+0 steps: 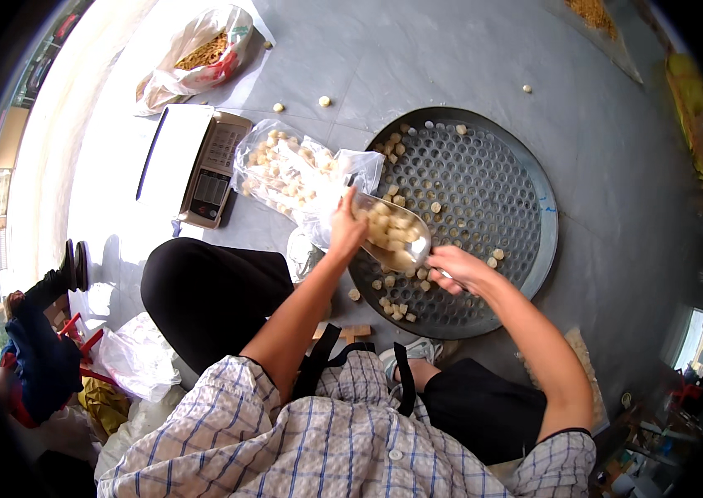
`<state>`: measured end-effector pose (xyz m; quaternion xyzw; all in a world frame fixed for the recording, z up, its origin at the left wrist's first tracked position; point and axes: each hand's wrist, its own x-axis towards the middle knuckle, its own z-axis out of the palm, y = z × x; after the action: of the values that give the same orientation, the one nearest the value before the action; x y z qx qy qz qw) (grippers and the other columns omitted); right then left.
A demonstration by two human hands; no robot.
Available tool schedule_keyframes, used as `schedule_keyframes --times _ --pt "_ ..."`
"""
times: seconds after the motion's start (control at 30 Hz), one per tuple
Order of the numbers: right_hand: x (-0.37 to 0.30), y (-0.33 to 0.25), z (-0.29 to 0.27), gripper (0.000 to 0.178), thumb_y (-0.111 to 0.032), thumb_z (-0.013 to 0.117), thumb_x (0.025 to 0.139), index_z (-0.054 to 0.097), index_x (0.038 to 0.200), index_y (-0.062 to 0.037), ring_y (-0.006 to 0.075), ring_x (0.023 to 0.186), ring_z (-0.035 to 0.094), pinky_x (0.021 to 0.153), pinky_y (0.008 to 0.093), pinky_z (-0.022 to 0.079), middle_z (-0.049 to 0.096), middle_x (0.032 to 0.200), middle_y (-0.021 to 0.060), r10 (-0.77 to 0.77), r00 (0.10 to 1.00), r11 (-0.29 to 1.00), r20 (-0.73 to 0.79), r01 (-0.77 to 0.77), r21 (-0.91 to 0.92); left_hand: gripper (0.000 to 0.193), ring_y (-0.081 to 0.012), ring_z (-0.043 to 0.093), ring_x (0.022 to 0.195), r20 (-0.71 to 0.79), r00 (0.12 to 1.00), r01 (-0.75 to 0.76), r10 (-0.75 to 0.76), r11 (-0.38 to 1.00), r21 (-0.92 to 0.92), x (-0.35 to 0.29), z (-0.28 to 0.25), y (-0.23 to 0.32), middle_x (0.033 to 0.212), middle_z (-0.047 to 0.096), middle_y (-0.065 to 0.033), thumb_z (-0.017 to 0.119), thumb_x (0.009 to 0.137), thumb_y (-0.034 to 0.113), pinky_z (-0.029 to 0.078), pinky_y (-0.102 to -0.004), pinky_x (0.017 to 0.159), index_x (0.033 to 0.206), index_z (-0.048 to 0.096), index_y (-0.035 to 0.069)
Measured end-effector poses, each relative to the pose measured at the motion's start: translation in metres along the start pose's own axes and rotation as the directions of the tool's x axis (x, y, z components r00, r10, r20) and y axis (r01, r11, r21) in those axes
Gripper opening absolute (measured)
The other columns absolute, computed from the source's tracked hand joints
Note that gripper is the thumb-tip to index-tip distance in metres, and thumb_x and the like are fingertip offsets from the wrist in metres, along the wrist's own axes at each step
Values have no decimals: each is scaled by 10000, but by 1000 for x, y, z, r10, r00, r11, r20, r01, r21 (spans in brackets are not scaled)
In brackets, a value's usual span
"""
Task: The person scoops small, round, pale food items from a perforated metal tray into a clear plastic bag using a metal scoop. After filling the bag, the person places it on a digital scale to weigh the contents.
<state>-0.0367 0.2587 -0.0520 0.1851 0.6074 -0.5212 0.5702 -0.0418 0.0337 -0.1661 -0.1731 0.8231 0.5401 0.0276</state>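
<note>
My right hand (459, 270) is closed around the handle of a metal scoop (423, 249), over the near left part of a large round sieve (544, 207). Pale, chunky round-cut pieces (393, 226) fill the scoop, whose mouth points left. At that mouth, my left hand (348, 228) grips the edge of a clear plastic bag (315, 224); its fingertips are partly hidden. The bag lies on its side, holding many similar pieces (273, 158). More loose pieces (397, 310) are scattered over the sieve's perforated bottom, mostly along its left side.
A digital scale (220, 158) stands left of the bag. Beyond it sits an open bag of brownish bits (202, 54). A few stray pieces (324, 101) lie on the grey floor (434, 50). Another person (44, 349) is at far left, near white plastic bags (140, 357).
</note>
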Motion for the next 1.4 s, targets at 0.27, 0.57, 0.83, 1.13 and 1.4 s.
schedule_keyframes --times 0.27,0.57,0.83,1.13,1.4 --pt "31 -84 110 551 -120 397 856 195 1315 109 110 489 471 371 252 401 480 634 44 -383 886 846 -263 221 -485 701 -431 324 1215 -389 892 -164 230 967 195 28 -72 -6 1316 324 -300 387 649 -101 270 -396 1018 1332 340 47" --pt "-34 -57 66 546 -75 434 846 226 1294 159 215 570 588 502 327 470 575 676 147 -659 706 553 -260 220 -804 713 -403 290 1250 -336 904 -218 263 962 166 20 -75 -1 1327 327 -280 371 647 -125 214 -418 1045 1336 333 50" --pt "-52 45 -52 452 -125 516 788 435 1216 -5 344 825 596 709 386 470 593 903 227 -574 668 736 -474 167 -656 621 -370 362 1214 -146 947 -257 285 949 184 -11 -45 33 1306 385 -220 365 681 -140 299 -385 1008 1274 413 38" --pt "-69 169 -126 417 -82 478 783 479 1198 -41 90 354 432 312 247 320 471 553 8 -154 879 982 -451 86 -168 534 -354 465 1091 512 786 -519 346 819 245 -65 28 -20 1183 476 -197 474 679 -102 402 -382 922 1197 463 26" --pt "-55 210 -129 357 -70 509 828 475 1177 -8 63 369 405 330 234 309 460 569 -6 -118 944 993 -308 118 -20 523 -352 495 944 375 927 -189 21 889 417 -90 29 -54 1043 478 -190 613 651 -17 429 -403 818 1143 436 17"
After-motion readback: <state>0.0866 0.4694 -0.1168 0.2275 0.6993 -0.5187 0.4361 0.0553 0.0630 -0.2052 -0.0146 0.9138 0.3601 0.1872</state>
